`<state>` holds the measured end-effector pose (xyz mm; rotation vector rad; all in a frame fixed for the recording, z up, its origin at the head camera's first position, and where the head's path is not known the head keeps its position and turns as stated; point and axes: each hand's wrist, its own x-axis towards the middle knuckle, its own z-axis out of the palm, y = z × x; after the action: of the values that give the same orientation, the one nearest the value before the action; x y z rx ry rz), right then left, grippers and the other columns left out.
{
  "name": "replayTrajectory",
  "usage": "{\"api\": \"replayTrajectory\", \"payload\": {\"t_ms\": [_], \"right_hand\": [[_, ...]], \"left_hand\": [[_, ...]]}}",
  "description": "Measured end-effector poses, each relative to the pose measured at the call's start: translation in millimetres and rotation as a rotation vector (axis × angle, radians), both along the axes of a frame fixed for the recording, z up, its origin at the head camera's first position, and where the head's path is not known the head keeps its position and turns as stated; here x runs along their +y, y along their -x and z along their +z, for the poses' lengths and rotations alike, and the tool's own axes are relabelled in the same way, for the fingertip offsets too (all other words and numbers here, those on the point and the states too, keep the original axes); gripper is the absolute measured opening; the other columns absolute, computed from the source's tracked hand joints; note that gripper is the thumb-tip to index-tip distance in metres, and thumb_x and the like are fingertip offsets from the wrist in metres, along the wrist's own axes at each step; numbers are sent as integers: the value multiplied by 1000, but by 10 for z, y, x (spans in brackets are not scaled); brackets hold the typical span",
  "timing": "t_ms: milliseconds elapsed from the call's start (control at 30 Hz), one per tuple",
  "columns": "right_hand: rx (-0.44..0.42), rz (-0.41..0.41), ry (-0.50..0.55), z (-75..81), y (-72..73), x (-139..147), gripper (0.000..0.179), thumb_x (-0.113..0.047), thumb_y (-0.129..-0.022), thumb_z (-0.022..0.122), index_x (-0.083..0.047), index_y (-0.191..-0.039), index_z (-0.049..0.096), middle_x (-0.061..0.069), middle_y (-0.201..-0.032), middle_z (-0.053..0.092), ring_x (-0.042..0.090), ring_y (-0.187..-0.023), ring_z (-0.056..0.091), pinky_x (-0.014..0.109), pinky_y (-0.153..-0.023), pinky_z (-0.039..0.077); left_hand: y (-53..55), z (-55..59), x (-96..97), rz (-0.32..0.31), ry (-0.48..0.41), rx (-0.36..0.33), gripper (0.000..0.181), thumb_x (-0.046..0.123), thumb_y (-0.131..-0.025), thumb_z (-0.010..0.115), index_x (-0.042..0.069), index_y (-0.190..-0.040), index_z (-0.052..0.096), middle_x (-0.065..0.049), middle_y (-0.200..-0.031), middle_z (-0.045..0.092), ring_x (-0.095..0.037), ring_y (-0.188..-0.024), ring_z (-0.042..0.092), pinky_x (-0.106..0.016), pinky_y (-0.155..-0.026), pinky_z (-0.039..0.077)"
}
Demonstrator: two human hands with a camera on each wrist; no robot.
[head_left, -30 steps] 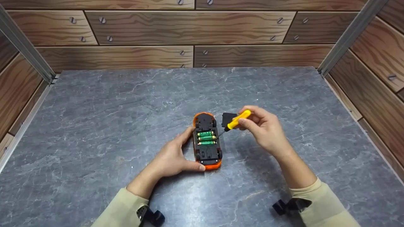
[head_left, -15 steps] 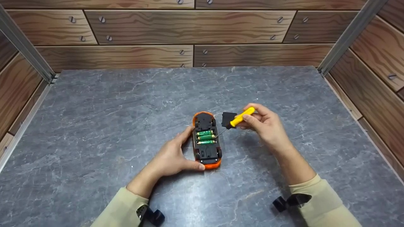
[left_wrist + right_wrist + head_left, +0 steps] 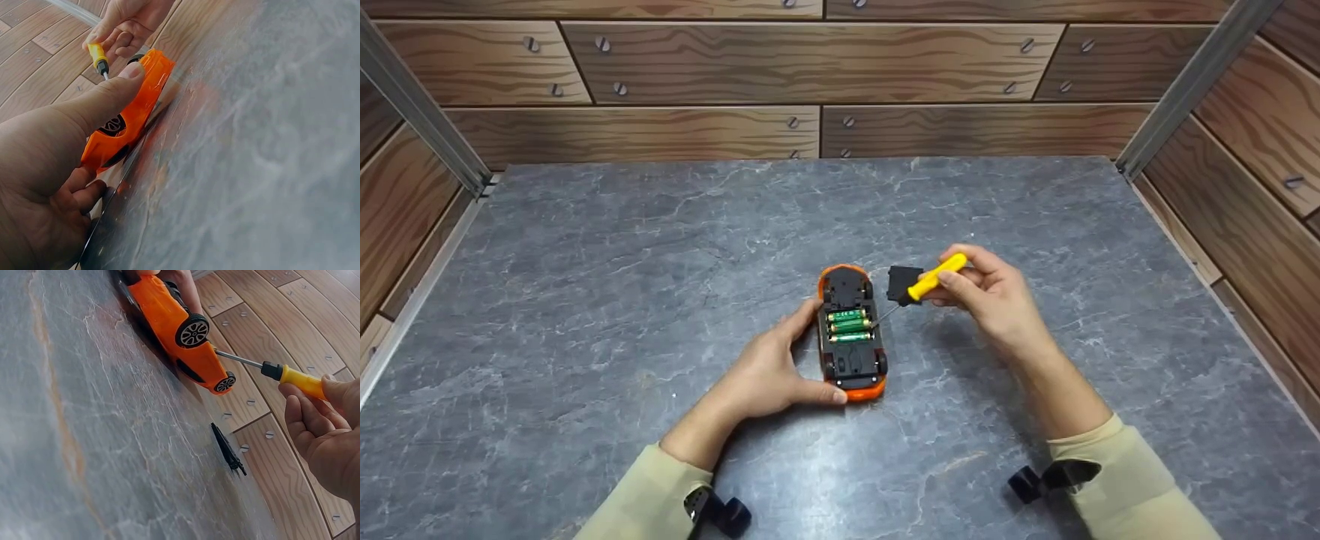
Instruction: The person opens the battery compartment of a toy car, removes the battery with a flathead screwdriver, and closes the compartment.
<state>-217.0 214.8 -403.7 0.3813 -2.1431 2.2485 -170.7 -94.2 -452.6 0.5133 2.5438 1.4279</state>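
An orange toy car [image 3: 855,364] lies upside down on the table, its battery compartment uncovered. Three green batteries [image 3: 849,327] sit side by side inside. My left hand [image 3: 769,375] grips the car from its left side, thumb at the near end and fingers toward the far end. In my right hand [image 3: 997,307] a yellow-handled screwdriver [image 3: 937,276] is pinched between thumb and fingers. Its metal shaft [image 3: 239,358] slants down to the right end of the middle battery. The right wrist view shows the car's wheels [image 3: 194,331] facing up, with the shaft tip hidden behind the body.
A black battery cover [image 3: 904,283] lies on the table just right of the car's far end, partly behind the screwdriver. The grey marbled table [image 3: 660,247] is bounded by wood-patterned walls [image 3: 810,64] at the back and sides.
My right hand and the screwdriver handle have shifted slightly right and away from me, while the tip stays at the batteries. The left hand and car hold nearly the same place.
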Motion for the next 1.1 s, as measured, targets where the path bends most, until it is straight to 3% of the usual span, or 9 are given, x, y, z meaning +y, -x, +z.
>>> {"api": "replayTrajectory", "payload": {"t_ms": [1100], "right_hand": [[0,8,-47,33,-5,44,16,8,-103,61,2,-117,64,21,-106,77,28,-92,78,40,-84,65]], "left_hand": [[-10,7,0,10,-9,-7,136,51,-60,103,19,-169,28,-4,-169,37,-23,-155,33,-44,-128,24]]}}
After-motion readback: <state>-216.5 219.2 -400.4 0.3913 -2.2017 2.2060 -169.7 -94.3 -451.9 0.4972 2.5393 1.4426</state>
